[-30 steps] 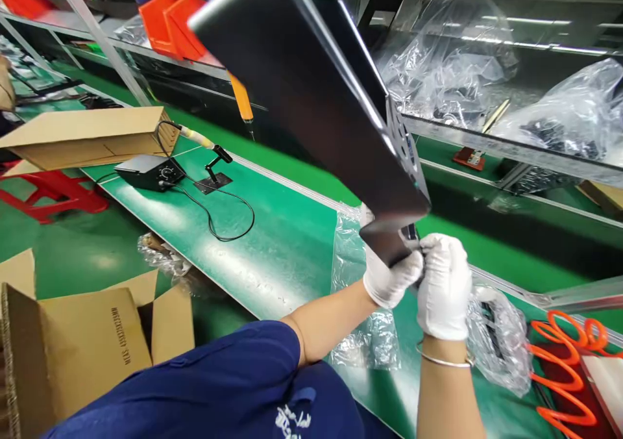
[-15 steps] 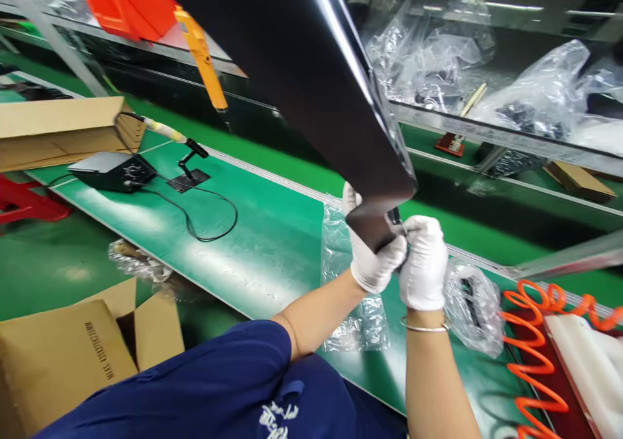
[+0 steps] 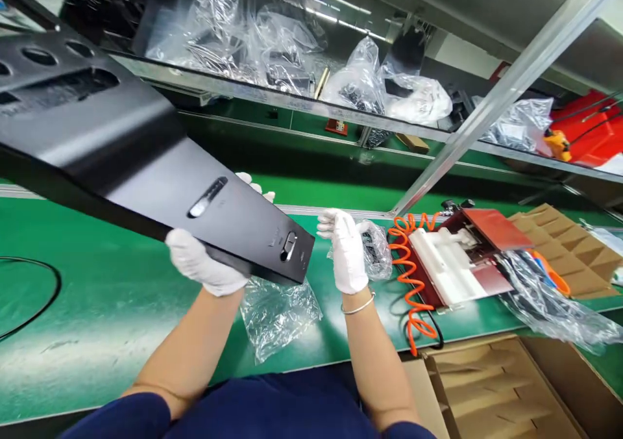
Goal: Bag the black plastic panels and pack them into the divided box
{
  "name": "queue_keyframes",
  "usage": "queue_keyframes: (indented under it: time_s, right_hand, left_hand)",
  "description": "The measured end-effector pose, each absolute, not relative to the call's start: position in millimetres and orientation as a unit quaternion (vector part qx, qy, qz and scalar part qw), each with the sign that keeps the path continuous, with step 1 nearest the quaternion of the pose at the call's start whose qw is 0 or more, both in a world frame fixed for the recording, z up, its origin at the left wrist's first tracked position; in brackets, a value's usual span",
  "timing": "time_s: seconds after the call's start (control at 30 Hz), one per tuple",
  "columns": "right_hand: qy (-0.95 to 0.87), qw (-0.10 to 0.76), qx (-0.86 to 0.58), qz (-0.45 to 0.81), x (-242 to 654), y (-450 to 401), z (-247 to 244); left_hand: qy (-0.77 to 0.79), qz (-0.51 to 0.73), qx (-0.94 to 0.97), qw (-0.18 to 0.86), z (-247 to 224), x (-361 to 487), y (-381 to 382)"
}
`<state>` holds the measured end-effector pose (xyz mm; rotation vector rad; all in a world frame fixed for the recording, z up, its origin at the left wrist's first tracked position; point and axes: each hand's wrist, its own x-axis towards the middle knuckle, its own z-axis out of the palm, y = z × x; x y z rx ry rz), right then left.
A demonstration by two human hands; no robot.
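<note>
A long black panel (image 3: pixel 160 160), bent along its length with slots and oval holes, slants across the left of the view above the bench. Wrapped around its lower edge is my white-gloved left hand (image 3: pixel 207 265), thumb in front and fingertips showing behind the far edge. My right hand (image 3: pixel 346 250), also gloved, is raised just right of the panel's narrow end, apart from it, with fingers stretched up and nothing seen in them. Under the panel's end, a clear plastic bag (image 3: pixel 277 315) lies on the green bench (image 3: pixel 121 335).
Beyond my right hand are a bagged part (image 3: pixel 376 249), a coiled orange hose (image 3: pixel 409 276) and a red-and-white fixture (image 3: pixel 452 263). An open carton (image 3: pixel 496 387) stands below at right. A shelf (image 3: pixel 292 101) with bagged parts and a metal post (image 3: pixel 487 95) border the back.
The view has turned right. The panel has swung from steeply raised to a lower slant, its slotted face now showing. My right hand has come off the panel's end and opened.
</note>
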<state>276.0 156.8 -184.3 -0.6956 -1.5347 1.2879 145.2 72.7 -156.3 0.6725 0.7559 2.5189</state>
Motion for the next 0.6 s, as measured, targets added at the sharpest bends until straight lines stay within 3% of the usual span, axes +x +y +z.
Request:
queue_keyframes:
  time_s: [0.2,0.3,0.4,0.6]
  right_hand:
    - [-0.765,0.486,-0.261,0.331,272,106,-174]
    - [-0.806,0.470,-0.265,0.244,251,98,-168]
    - [-0.817,0.446,-0.286,0.229,237,104,-164]
    - [-0.825,0.430,-0.284,0.231,228,114,-158]
  left_hand:
    - [0.252,0.913,0.236,0.216,-154,153,74]
    - [0.246,0.936,0.205,0.146,-145,165,75]
    - [0.256,0.945,0.180,0.095,-134,173,73]
    - [0.244,0.936,0.231,0.102,-131,175,70]
